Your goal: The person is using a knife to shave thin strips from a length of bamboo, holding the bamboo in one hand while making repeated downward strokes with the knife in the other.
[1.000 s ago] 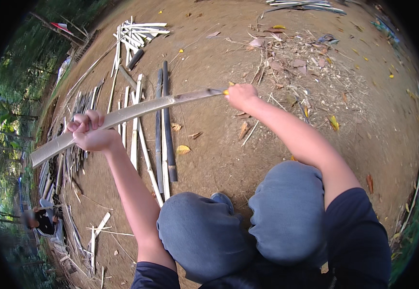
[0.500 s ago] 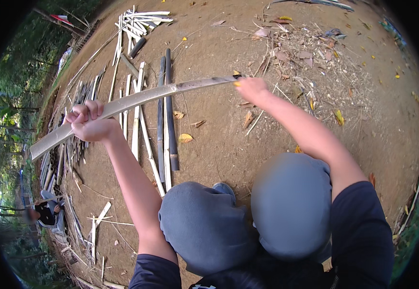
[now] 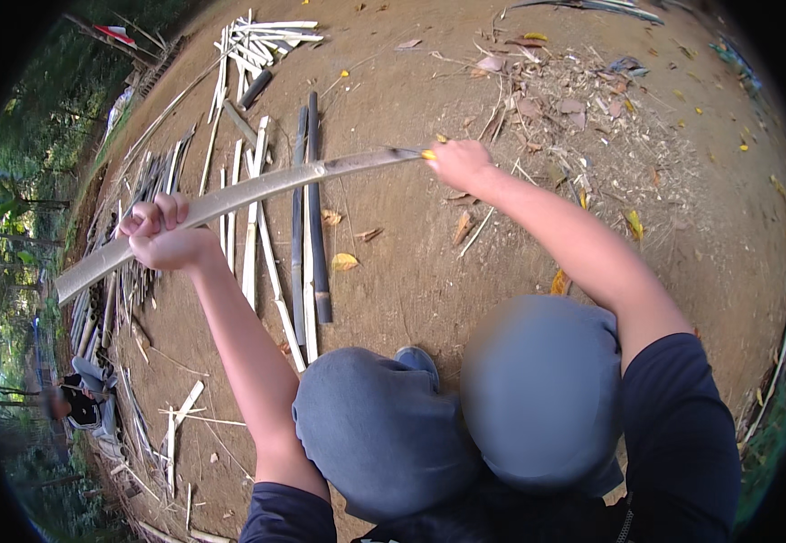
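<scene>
A long split bamboo strip [image 3: 257, 190] stretches across in front of me, rising from lower left to upper right. My left hand [image 3: 160, 233] is closed round it near its wide left end, fingers curled over the top. At the narrow far-right end my right hand [image 3: 463, 166] makes a fist on what looks like a small knife [image 3: 428, 155]. Only a yellow bit of its handle and a thin dark part against the strip show; the fist hides the rest. My two knees in grey-blue trousers are below.
Dark bamboo poles [image 3: 319, 244] and pale split strips [image 3: 255, 226] lie on the dirt beyond my left forearm. Another pile of pale strips [image 3: 262, 41] is farther off. Shavings and dry leaves [image 3: 583, 109] litter the right side. A seated person [image 3: 85, 398] is at far left.
My right hand has shifted slightly left and a little down along the strip's narrow end, the knife with it. The left hand's grip is unchanged, and the strip has barely moved.
</scene>
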`<state>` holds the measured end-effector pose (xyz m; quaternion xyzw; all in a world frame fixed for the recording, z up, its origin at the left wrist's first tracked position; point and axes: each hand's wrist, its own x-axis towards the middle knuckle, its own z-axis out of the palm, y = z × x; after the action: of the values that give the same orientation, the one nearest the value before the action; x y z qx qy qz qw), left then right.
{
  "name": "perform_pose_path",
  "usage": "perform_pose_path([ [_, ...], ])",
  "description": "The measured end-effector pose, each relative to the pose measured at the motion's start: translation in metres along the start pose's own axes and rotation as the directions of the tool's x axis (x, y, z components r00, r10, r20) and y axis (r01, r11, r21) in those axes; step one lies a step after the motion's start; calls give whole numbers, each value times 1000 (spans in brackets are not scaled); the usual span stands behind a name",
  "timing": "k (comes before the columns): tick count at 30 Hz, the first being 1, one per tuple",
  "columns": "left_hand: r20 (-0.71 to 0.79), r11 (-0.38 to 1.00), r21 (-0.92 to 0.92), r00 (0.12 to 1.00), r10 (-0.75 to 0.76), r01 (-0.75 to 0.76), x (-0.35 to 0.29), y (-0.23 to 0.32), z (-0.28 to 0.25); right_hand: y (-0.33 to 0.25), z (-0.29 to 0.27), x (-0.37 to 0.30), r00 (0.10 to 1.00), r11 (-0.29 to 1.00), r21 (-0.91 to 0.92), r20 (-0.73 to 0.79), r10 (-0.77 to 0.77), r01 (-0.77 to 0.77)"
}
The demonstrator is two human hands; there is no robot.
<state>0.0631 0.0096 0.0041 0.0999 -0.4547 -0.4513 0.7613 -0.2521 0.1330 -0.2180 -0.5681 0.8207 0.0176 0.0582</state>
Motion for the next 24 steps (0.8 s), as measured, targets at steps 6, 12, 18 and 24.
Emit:
perform_pose_path([
  [6, 34, 996, -77, 998, -46, 49, -1, -24, 29, 105, 58, 24, 984, 977, -141, 54, 171, -162],
  [12, 35, 1000, 18, 999, 11, -11, 15, 0, -5, 13, 0, -3, 990, 988, 94, -86, -113, 121],
  [18, -50, 999, 38, 999, -15, 17, 20, -11, -14, 34, 35, 4, 1000, 996, 94, -10, -3, 4],
  [24, -68, 998, -15, 996, -54, 53, 24, -24, -9, 48, 69, 6, 974, 970, 90, -5, 227, -226],
])
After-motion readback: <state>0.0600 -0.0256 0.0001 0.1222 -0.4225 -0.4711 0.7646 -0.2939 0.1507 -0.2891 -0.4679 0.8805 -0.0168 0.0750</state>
